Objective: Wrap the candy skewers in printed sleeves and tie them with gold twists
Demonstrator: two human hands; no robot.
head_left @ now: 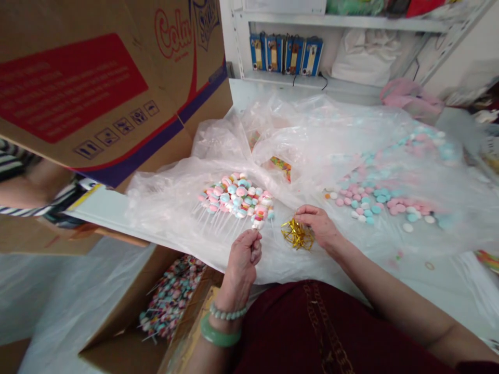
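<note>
My left hand (245,249) is closed around the stick of a candy skewer (259,217), whose stacked pink, white and red sweets point away from me. Just beyond it, a heap of similar candy skewers (234,193) in pink, blue and white lies on the plastic sheet, white sticks toward me. My right hand (317,223) pinches at the edge of a small pile of gold twist ties (297,235). How many ties its fingertips grip is hidden.
Loose pastel candies (366,200) lie to the right, partly under clear plastic sheeting (319,135). A large cardboard box (117,78) stands at left. Below the table edge, an open carton (117,332) holds many skewers. A person's arm (35,182) shows behind the box. Shelves (351,22) stand behind.
</note>
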